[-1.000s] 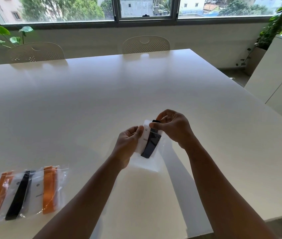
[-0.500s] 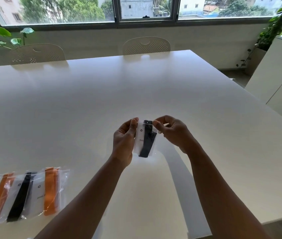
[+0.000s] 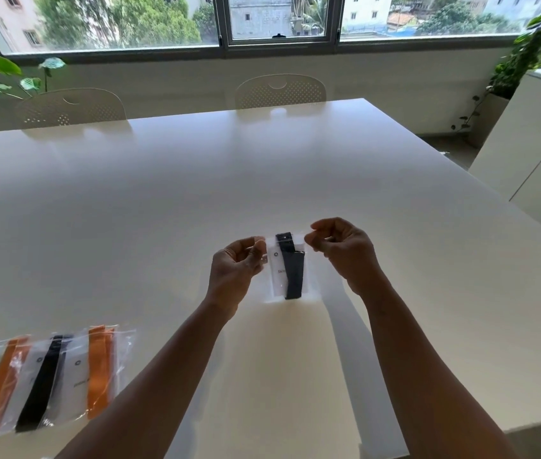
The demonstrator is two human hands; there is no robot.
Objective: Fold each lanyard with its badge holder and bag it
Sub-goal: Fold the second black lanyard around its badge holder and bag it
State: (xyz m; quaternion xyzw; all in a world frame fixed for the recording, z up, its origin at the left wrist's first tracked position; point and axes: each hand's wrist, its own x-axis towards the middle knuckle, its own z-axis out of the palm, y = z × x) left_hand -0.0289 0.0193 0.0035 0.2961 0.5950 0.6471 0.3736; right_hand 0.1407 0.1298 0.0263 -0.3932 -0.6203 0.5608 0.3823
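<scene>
My left hand (image 3: 234,266) fingers pinch the bag (image 3: 290,270); my right hand (image 3: 338,246) fingers curl shut beside it, maybe letting it swing and spill the black lanyard (image 3: 292,270).

Not much was readable here. The white badge holder (image 3: 279,270) in the clear bag held up over the table showed a small round dark logo near its top and, lower down, the start of a word, something like "Ski", with the rest cut off behind the folded black lanyard (image 3: 292,270). The bagged badge holders (image 3: 75,372) lying at the near left carried the same kind of round mark plus a line of small print, way too blurry to read. Nothing else had any writing.
</scene>
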